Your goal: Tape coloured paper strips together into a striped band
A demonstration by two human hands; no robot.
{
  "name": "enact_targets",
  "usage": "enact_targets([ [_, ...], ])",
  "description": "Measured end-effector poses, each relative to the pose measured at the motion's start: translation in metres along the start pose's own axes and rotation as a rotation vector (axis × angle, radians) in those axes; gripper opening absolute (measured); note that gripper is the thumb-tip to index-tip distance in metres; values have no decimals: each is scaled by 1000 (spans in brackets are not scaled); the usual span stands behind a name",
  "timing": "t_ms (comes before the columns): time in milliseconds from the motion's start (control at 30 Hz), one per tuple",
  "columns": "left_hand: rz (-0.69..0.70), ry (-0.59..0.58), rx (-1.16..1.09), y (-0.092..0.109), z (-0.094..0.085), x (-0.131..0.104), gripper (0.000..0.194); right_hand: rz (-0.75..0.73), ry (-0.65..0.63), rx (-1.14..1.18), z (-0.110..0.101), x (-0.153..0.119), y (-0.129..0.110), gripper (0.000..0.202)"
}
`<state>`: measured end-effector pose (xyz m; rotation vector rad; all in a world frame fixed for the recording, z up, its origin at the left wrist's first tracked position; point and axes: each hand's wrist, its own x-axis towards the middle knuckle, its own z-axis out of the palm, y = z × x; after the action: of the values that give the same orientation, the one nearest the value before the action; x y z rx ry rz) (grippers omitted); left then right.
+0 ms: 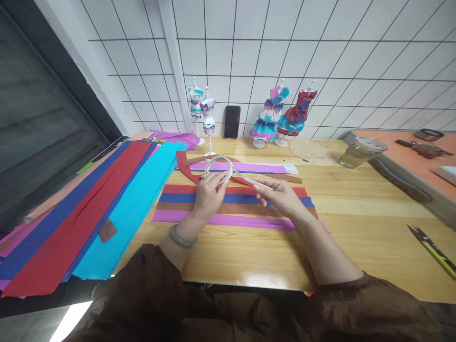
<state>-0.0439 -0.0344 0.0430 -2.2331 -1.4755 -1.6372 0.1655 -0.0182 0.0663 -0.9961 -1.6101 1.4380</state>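
My left hand (209, 195) grips a roll of white tape (231, 170) upright, with the fingers round its lower edge. From the roll a tape end stretches to the right, pinched in my right hand (272, 192). Beneath both hands, strips of paper lie side by side across the table: a red strip (299, 192), a blue strip (249, 198), a brown strip (235, 209) and a purple strip (249, 221). Behind the roll lie a curved red strip (182, 164), a lilac strip (256, 168) and a brown strip (290, 178).
Long coloured sheets (142, 190) cover the left side. Small dress forms (208, 116) and a phone (232, 122) stand by the tiled wall, with dressed forms (267, 118) right of them. A cup (359, 153) and scissors (432, 247) are at the right.
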Motion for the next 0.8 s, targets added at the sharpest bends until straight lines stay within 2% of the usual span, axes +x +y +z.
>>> enact_targets([
  [200, -44, 1, -149, 7, 2, -1, 21, -99, 211, 272, -8, 3, 0, 25],
  [333, -59, -9, -164, 8, 4, -3, 22, -117, 226, 444, -14, 6, -1, 24],
  [467, -21, -11, -109, 6, 5, -5, 22, -100, 176, 573, -22, 7, 1, 31],
  [600, 14, -32, -69, 5, 5, -5, 22, -96, 171, 535, -27, 6, 0, 43],
  [800, 25, -48, -44, 7, 4, -5, 20, -117, 289, 307, -33, 2, -1, 53],
])
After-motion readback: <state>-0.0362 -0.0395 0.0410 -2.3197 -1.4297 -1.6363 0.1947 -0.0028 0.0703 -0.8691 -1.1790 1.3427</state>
